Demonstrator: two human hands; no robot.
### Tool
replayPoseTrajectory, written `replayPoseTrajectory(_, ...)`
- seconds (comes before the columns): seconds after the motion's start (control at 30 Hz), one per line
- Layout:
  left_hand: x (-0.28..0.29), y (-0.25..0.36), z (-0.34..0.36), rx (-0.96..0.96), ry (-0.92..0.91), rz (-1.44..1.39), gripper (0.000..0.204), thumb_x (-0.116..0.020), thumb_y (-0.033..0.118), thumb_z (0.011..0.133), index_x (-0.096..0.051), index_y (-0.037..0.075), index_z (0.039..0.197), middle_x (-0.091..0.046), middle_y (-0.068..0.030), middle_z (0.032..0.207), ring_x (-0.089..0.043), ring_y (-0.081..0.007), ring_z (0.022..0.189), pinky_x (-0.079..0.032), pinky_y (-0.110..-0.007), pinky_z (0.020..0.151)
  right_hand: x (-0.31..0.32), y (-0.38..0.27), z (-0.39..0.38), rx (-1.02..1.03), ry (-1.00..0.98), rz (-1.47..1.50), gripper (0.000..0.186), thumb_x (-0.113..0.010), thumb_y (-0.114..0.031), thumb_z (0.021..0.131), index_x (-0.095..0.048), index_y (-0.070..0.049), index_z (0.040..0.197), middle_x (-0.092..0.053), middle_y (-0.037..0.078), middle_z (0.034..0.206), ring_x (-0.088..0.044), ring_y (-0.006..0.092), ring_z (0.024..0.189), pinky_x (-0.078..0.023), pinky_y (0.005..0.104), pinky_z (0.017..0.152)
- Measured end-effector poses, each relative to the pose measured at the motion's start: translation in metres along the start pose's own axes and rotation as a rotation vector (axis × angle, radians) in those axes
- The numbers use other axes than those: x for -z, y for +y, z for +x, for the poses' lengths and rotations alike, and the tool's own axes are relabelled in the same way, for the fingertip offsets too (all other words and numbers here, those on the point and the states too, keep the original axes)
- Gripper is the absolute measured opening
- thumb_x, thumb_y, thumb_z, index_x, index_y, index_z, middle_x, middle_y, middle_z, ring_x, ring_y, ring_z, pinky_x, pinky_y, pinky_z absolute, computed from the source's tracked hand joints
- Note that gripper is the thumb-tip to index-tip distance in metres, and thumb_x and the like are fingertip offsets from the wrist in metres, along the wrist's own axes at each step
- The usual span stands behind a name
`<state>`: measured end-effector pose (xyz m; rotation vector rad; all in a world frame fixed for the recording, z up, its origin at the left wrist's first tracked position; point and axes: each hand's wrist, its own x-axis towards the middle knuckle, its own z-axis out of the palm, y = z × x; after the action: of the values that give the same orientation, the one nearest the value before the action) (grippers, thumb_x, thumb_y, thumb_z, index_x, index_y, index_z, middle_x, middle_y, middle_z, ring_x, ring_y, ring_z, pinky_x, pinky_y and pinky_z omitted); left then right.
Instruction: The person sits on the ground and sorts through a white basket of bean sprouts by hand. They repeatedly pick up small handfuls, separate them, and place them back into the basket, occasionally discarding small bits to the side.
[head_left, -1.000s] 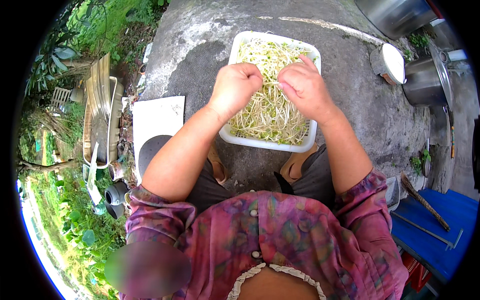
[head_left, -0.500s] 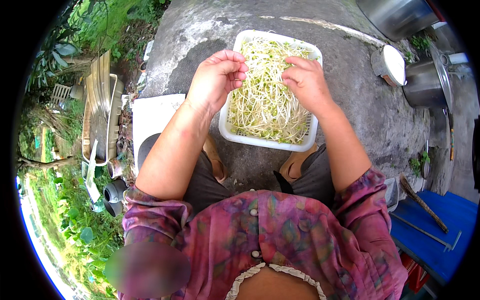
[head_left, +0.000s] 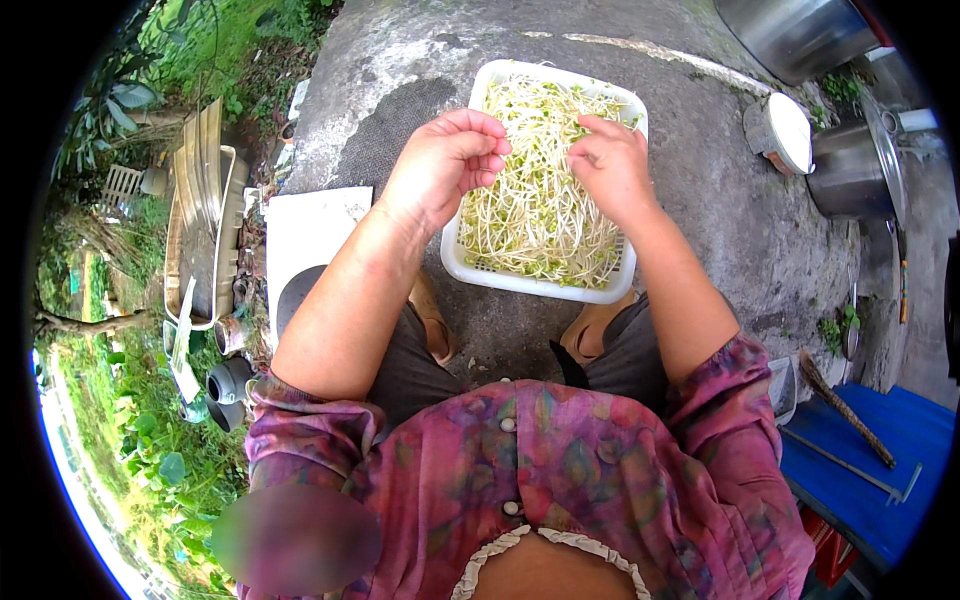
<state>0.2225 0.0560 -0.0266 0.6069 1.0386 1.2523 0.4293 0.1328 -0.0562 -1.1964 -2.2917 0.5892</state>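
Pale, thread-thin bean sprouts [head_left: 535, 215] fill the white slotted plastic basket [head_left: 470, 265] that sits on the concrete ground [head_left: 720, 210] just in front of your feet. Judging by their look, they will handle light, limp and slightly damp, and they snap easily. Pinch a few strands near their ends with the fingertips and lift gently (a fistful would likely crush or tangle them).

From the head camera, your left hand [head_left: 440, 165] hovers over the basket's left side, fingers curled inward with thumb and fingertips drawn close, apparently pinching something small. Whether a sprout is actually caught there cannot be told. Your right hand [head_left: 612, 165] hangs over the basket's upper right part, fingertips bunched narrowly and pointing toward the left hand, with a strand or two seemingly between them. The mass of sprouts lies directly beneath both sets of fingers, close under them, and the gap between the two hands shows bare sprouts.

To the left of the basket lies a white board [head_left: 305, 235]. To its right stand a round white lid [head_left: 788, 130] and, further right, a steel pot [head_left: 850, 170].
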Motion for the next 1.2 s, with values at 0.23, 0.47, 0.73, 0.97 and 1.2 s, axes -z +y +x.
replayPoseTrajectory(0.23, -0.021, -0.017, -0.005, 0.203, -0.121, 0.123, 0.015, -0.055, 0.005, 0.087, -0.064, 0.000, 0.098, -0.064, -0.0032, 0.080, -0.058, -0.0079, 0.067, -0.049, -0.020, 0.062, 0.007, -0.006, -0.001, -0.046, 0.159, 0.483, 0.006, -0.066, -0.008, 0.073, -0.067, -0.003, 0.077, -0.064, 0.013, 0.106, -0.062, 0.0248, 0.094, -0.048, 0.0305, 0.081)
replayPoseTrajectory(0.47, -0.031, -0.026, -0.006, 0.126, 0.007, -0.063, 0.013, -0.057, 0.008, 0.088, -0.063, 0.000, 0.096, -0.064, -0.0047, 0.081, -0.058, -0.0101, 0.067, -0.049, -0.021, 0.061, 0.002, -0.032, -0.014, 0.180, 0.247, 0.322, 0.005, -0.066, -0.008, 0.069, -0.062, -0.006, 0.070, -0.063, 0.011, 0.102, -0.055, 0.0277, 0.099, -0.038, 0.0394, 0.090)
replayPoseTrajectory(0.73, -0.028, -0.033, -0.004, 0.107, 0.024, -0.035, 0.006, -0.059, 0.007, 0.086, -0.064, 0.003, 0.086, -0.062, -0.0026, 0.075, -0.055, -0.0083, 0.065, -0.046, -0.021, 0.060, 0.007, -0.043, -0.017, 0.411, 0.244, -0.031, 0.012, -0.069, -0.013, 0.068, -0.059, -0.008, 0.069, -0.059, 0.009, 0.109, -0.051, 0.0264, 0.106, -0.026, 0.0510, 0.099)
replayPoseTrajectory(0.97, -0.023, -0.021, -0.002, 0.122, -0.039, 0.038, 0.007, -0.056, 0.005, 0.083, -0.061, 0.002, 0.085, -0.061, -0.0036, 0.074, -0.055, -0.0105, 0.062, -0.047, -0.022, 0.058, 0.018, -0.039, -0.005, 0.267, 0.270, 0.330, 0.021, -0.067, -0.008, 0.070, -0.064, -0.008, 0.091, -0.060, 0.009, 0.109, -0.054, 0.0269, 0.102, -0.037, 0.0393, 0.093)
replayPoseTrajectory(1.2, -0.024, -0.023, -0.003, 0.159, -0.112, 0.196, 0.007, -0.055, 0.003, 0.077, -0.061, 0.001, 0.081, -0.060, -0.0033, 0.072, -0.051, -0.0093, 0.058, -0.042, -0.022, 0.054, 0.020, -0.030, -0.004, 0.339, 0.030, 0.345, 0.022, -0.064, -0.004, 0.071, -0.063, -0.006, 0.092, -0.064, 0.008, 0.087, -0.059, 0.0239, 0.087, -0.044, 0.0348, 0.079)
